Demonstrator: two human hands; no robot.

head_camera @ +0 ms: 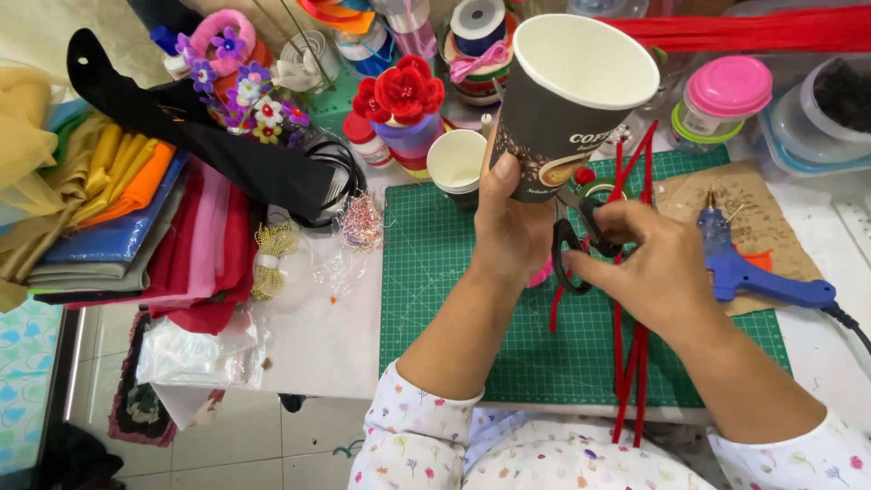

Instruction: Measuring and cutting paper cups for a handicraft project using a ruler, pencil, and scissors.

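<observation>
1. In the head view, the left hand sat at centre frame, fingers closed around the base of a dark paper cup, which tilted with its white open mouth toward the upper right.
2. The right hand lay just right of centre, its fingers curled through the black handles of scissors; the blades ran up behind the cup and were mostly hidden, so I could not tell how far apart they stood.
3. The scissors touched or nearly touched the cup's lower edge; which one could not be told.
4. Both hands hovered over a green cutting mat filling the middle of the frame.
5. Red strips lay on the mat under the right hand, running down toward the lower edge.
6. A small white cup stood on the mat's upper left corner, just left of the dark cup.
7. A blue glue gun rested on brown card at the right.
8. Red fabric flowers stood at upper centre.
9. Folded fabrics were stacked at the left.
10. A pink-lidded jar sat at upper right.
</observation>
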